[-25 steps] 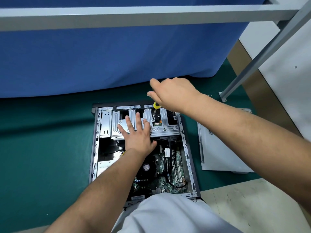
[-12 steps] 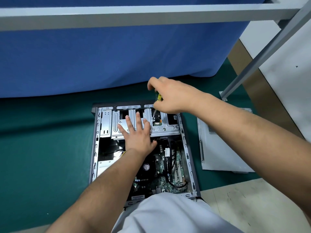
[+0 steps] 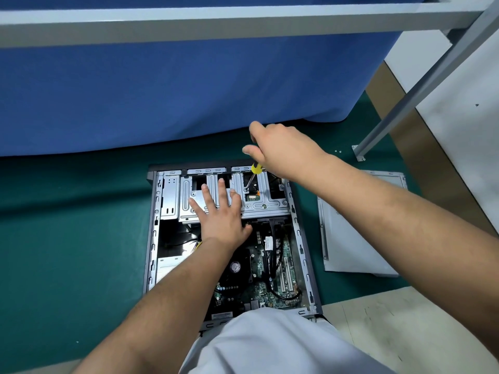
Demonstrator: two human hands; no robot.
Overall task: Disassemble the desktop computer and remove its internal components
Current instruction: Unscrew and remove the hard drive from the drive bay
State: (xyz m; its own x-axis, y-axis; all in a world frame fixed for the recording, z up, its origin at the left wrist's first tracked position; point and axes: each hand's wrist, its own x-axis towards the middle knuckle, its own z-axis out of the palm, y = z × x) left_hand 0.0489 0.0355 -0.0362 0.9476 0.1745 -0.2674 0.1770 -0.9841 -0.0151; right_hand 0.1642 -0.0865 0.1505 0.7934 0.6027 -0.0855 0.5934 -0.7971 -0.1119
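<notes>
Open grey desktop computer case (image 3: 302,233) at lower centre on green mat (image 3: 67,225); left hand (image 3: 220,214) flat, fingers spread, pressing silver metal drive cage (image 3: 186,203). Right hand (image 3: 280,149) curled round yellow-handled screwdriver (image 3: 255,171), tip at cage screw; detached grey side panel (image 3: 356,233) lying right of case; blue cloth (image 3: 162,90) draped across upper frame.

Screwdriver (image 3: 256,169): only a yellow band of handle and the thin shaft show; the rest is buried in the right hand (image 3: 283,151). Tip meets the drive cage (image 3: 264,205), screw too small to make out.

Left hand (image 3: 218,211) lies flat over the cage's middle, hiding the metal beneath. Its forearm crosses the motherboard (image 3: 270,276) and covers most of the fan (image 3: 235,266).

Near end of the computer case (image 3: 303,247) is hidden behind a pale trouser leg (image 3: 270,344).

Side panel (image 3: 351,238) is partly covered by the right forearm.

Two specks (image 3: 337,151) on the green mat: too small to identify.

Metal frame (image 3: 216,22) is cut off by the top and right edges.
</notes>
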